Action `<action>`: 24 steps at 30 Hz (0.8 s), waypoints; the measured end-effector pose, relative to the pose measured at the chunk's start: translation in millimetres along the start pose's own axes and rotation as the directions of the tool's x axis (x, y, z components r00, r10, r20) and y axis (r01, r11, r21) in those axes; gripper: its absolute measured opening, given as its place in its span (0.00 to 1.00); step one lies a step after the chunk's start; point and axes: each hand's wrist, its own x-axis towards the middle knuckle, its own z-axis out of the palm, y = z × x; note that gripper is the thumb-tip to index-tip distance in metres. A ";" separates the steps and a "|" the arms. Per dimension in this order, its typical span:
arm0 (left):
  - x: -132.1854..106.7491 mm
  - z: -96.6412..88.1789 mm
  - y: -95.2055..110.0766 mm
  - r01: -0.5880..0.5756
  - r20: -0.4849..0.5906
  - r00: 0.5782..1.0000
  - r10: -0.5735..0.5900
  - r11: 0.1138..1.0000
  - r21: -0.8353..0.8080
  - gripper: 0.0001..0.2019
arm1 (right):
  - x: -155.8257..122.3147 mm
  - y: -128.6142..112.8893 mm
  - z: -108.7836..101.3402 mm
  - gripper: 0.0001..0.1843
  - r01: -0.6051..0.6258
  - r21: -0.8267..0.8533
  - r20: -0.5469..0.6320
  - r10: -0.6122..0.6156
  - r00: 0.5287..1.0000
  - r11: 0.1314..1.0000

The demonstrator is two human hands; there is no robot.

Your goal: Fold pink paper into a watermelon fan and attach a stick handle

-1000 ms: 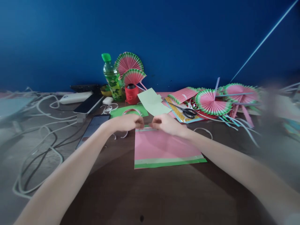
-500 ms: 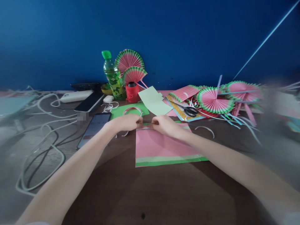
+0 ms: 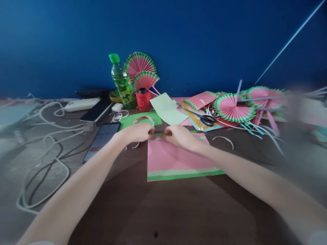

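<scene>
A pink paper sheet (image 3: 176, 158) with pale and green bands along its edges lies flat on the dark brown table (image 3: 163, 211). My left hand (image 3: 138, 132) and my right hand (image 3: 178, 135) sit side by side at the sheet's far edge. Both are closed in a pinch on that edge, fingertips almost meeting, where the paper looks folded over.
Behind the sheet lie a pale green paper (image 3: 167, 110), a green sheet (image 3: 140, 119), scissors (image 3: 205, 119) and several pink-and-green pleated fans (image 3: 233, 109). A green bottle (image 3: 121, 81), a red thread spool (image 3: 143, 98), two phones (image 3: 100, 137) and white cables (image 3: 43, 153) fill the left.
My hands have drawn a little closer together on the sheet's far edge. The view has shifted slightly; nothing else moved.
</scene>
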 end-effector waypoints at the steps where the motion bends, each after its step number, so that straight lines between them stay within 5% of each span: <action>1: 0.1 0.0 0.0 0.001 0.002 1.000 -0.001 1.000 0.001 0.11 | 0.0 -0.1 0.2 0.11 -0.005 -0.003 0.000 0.005 1.000 1.000; 24: -0.9 1.0 0.6 0.051 -0.003 0.999 -0.051 0.998 0.025 0.12 | -0.7 -0.9 2.5 0.14 -0.047 -0.010 -0.012 0.046 0.999 0.999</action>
